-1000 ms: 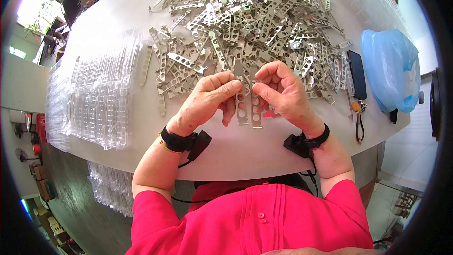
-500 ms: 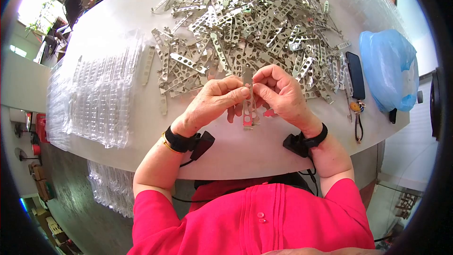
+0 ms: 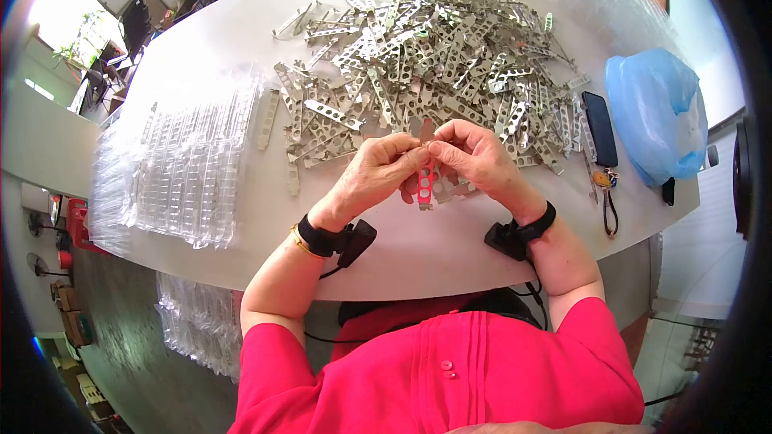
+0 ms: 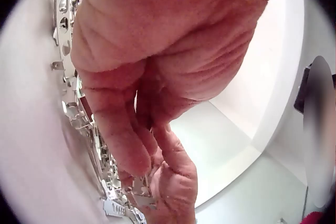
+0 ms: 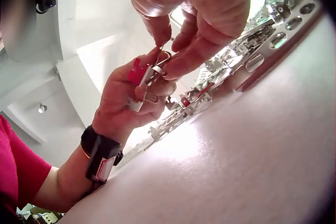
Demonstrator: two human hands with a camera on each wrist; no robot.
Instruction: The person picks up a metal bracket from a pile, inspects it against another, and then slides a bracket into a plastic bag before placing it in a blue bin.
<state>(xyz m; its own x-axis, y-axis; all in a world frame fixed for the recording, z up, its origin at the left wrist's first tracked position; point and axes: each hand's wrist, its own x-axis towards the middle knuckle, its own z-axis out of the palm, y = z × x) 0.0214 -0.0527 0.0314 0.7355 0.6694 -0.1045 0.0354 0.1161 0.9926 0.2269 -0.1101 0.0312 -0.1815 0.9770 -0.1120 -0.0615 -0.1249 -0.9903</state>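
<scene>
Head view: a person in a pink shirt (image 3: 438,374) sits at a white desk (image 3: 402,249). Both hands meet above the desk's near half. The left hand (image 3: 374,173) and the right hand (image 3: 478,162) each pinch the top of the perforated metal brackets (image 3: 425,181), thin strips with round holes held together, hanging upright between the fingertips. Behind the hands, a large pile of the same metal brackets (image 3: 434,64) covers the far half of the desk. To the left lie stacks of clear plastic trays (image 3: 189,161). To the right sit a blue plastic bag (image 3: 655,116), a dark phone (image 3: 600,128) and a set of keys (image 3: 605,189). Each wrist carries a black strap with a camera.

Left wrist view: the left hand (image 4: 157,61) fills the picture from close up, its fingers curled downward. The right hand (image 4: 176,184) shows beneath it, touching it. Pieces of the bracket pile (image 4: 79,108) run down the left side. What the fingers pinch is mostly hidden here.

Right wrist view: the right hand (image 5: 197,19) hangs from the top, its fingertips pressed on the brackets (image 5: 152,79). The left hand (image 5: 128,103) pinches the same strips from the other side. A black wrist strap (image 5: 101,157) sits on the left wrist. Beyond them the bracket pile (image 5: 236,56) lies on the desk (image 5: 241,166).
</scene>
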